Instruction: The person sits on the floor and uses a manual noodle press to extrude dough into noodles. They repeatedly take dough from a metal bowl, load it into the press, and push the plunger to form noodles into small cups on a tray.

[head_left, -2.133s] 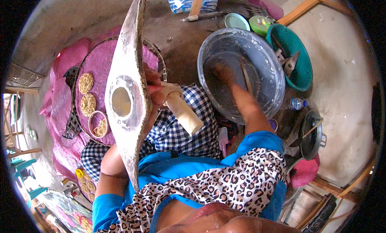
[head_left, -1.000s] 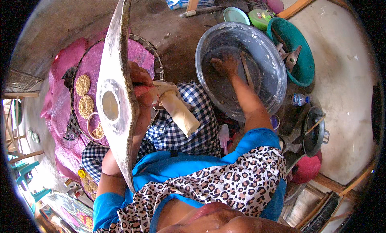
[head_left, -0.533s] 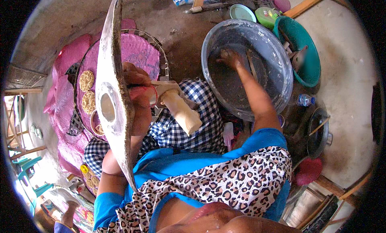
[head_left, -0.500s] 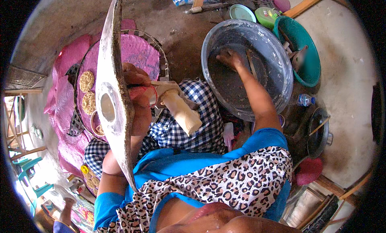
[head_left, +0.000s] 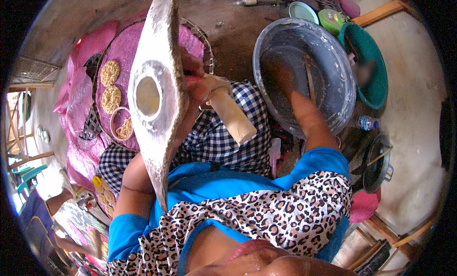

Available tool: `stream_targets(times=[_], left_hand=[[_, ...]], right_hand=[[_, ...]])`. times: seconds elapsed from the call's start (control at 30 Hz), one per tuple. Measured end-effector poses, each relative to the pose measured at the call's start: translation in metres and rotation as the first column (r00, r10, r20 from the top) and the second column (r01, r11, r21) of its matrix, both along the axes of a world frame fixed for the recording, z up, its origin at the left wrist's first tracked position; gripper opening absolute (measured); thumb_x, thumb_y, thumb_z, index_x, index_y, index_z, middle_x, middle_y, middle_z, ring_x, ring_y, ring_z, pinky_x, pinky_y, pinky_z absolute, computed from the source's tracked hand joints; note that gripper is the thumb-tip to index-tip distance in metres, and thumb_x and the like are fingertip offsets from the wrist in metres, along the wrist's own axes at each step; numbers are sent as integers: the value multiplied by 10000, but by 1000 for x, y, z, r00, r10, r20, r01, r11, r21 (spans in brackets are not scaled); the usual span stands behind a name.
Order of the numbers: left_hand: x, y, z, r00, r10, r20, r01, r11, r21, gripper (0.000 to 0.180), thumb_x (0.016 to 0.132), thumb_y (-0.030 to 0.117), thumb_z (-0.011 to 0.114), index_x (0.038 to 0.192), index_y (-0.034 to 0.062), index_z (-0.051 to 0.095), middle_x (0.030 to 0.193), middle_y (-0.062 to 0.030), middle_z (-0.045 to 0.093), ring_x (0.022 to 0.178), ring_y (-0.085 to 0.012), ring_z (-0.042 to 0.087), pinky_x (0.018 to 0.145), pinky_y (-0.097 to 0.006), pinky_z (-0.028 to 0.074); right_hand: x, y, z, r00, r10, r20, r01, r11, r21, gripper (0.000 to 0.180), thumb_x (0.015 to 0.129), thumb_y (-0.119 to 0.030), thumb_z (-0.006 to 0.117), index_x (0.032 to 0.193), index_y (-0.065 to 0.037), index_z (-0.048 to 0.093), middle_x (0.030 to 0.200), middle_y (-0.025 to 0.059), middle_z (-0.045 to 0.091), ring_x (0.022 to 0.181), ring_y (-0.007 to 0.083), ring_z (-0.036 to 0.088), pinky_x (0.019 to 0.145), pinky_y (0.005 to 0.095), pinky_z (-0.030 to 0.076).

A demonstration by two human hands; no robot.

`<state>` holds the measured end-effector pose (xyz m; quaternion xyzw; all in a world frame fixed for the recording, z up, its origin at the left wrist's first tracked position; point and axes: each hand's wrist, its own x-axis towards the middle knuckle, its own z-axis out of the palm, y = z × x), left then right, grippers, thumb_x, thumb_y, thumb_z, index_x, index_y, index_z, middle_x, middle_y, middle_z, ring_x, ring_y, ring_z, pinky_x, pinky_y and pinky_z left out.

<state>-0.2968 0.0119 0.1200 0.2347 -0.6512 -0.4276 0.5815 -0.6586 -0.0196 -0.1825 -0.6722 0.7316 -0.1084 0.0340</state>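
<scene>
While the left hand (head_left: pixel 197 83) is closed round the handle of a flour-dusted wooden paddle (head_left: pixel 154 93) (held on edge above the lap), the right hand (head_left: pixel 278 69) is spread in the grey basin (head_left: pixel 333 52); batter seems to be gathered, calling next for a lift across to the paddle's round hollow.

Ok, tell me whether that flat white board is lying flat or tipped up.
Tipped up. The board stands on edge, left hand gripping its handle.
</scene>
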Motion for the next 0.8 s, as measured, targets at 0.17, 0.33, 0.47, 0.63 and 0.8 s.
stream_targets(times=[0.17,0.33,0.47,0.63,0.8], left_hand=[[4,2,5,996,-49,-80,55,996,73,379,754,350,606,947,35,520,875,-64,489,802,-172,482,730,-300,396],[10,-9,15,881,-90,-465,154,983,100,310,738,278,602,915,35,528,878,-91,511,792,-212,494,722,-332,422],[35,-17,33,674,-128,-728,244,968,56,242,784,227,523,909,20,528,895,-125,521,850,-249,484,777,-358,406],[43,-12,48,754,-68,-654,75,997,-16,235,804,220,499,915,14,524,885,-119,515,846,-250,469,800,-376,377],[41,2,54,775,-10,-632,38,999,31,218,791,229,505,872,27,501,838,-96,469,799,-232,425,787,-368,342]], right_hand=[[-17,-16,10,983,-184,-9,184,979,84,545,814,-481,463,1234,-134,454,1269,136,435,1175,291,401,965,387,315],[29,3,120,944,-234,233,221,972,79,521,730,-505,583,1105,-144,579,1096,129,576,1015,296,542,883,363,398],[88,66,228,639,35,768,-245,956,160,304,717,-241,679,939,-40,628,909,94,627,850,197,592,767,281,451],[192,133,246,843,371,389,-397,918,-16,582,615,-350,728,1086,-56,554,1009,137,521,959,313,505,845,375,408],[210,133,237,861,424,282,-453,890,46,344,691,-225,690,953,-35,573,922,99,546,885,258,550,787,349,443]])
